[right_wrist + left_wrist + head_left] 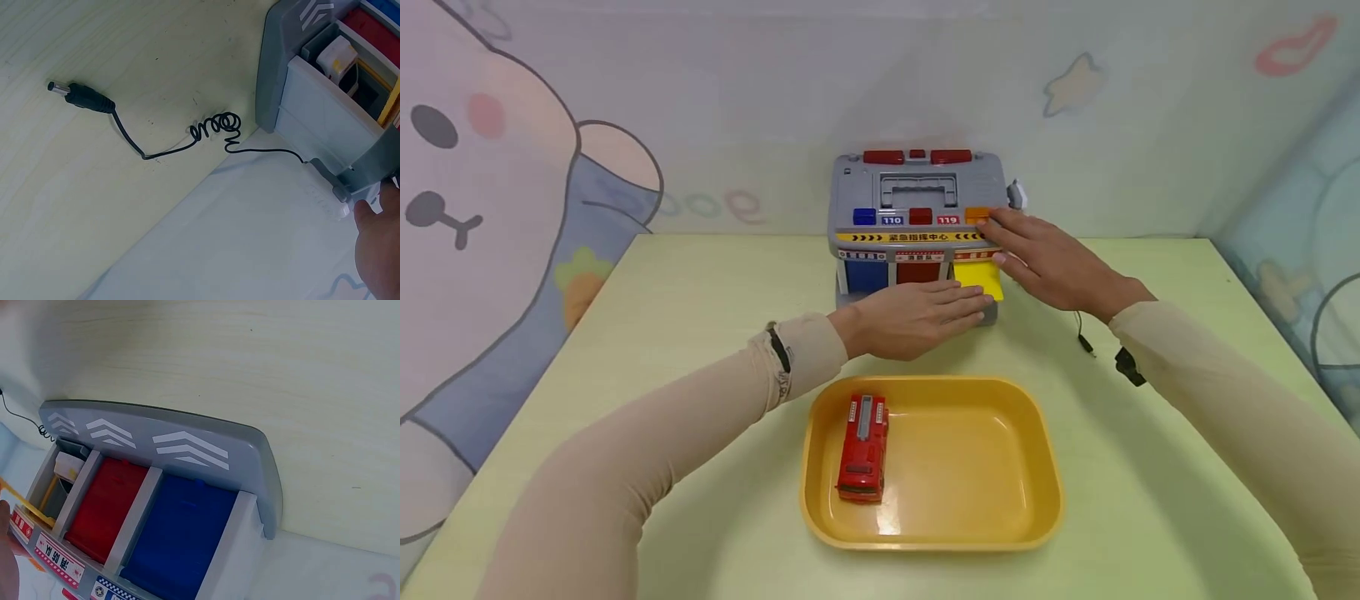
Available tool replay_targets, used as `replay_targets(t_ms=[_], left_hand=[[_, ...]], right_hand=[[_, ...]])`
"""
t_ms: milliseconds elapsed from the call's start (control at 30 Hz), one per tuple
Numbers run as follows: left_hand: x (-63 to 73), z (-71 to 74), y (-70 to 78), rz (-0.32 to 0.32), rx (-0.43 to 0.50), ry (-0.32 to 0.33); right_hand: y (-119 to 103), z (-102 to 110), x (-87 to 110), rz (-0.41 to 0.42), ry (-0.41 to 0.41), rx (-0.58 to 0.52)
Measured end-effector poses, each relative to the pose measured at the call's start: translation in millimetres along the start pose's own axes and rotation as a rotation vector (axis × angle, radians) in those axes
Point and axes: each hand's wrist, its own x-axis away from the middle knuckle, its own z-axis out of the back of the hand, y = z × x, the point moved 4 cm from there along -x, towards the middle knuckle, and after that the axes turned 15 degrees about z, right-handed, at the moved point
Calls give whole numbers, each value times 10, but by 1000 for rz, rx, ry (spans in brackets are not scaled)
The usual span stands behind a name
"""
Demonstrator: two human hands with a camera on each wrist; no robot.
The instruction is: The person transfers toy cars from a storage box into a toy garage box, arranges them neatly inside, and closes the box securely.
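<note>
A grey toy emergency station (917,187) stands against the back wall with blue, red and orange buttons on top. The fingers of my right hand (1060,260) lie extended over its right front corner, touching the orange button (977,214). Below them the yellow door (979,280) is swung up and out. Inside that bay sits a white toy vehicle (338,61), partly hidden. The red door (106,509) and blue door (181,534) are closed. My left hand (917,317) holds nothing and extends flat, fingers straight, in front of the station's base.
Nearer on the table is a yellow tray (1045,467) with a red toy fire truck (862,450) at its left side. A coiled black cord (215,125) ending in a plug (87,97) lies right of the station. A cartoon-printed cloth (737,100) covers the wall behind.
</note>
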Motion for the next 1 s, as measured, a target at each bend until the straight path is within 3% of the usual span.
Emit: replay_targets(t_ms=[133, 300, 500, 633, 1000], left_hand=[[-99, -9, 63, 20, -6, -6], [-119, -92, 114, 16, 26, -31], [-132, -130, 64, 47, -60, -50], [-123, -155, 67, 23, -73, -56], [-159, -205, 36, 35, -123, -55]], right_hand=[[17, 7, 90, -12, 9, 12], [5, -64, 113, -6, 3, 2], [4, -54, 64, 15, 46, 5], [4, -65, 58, 11, 33, 8], [-1, -63, 58, 3, 40, 3]])
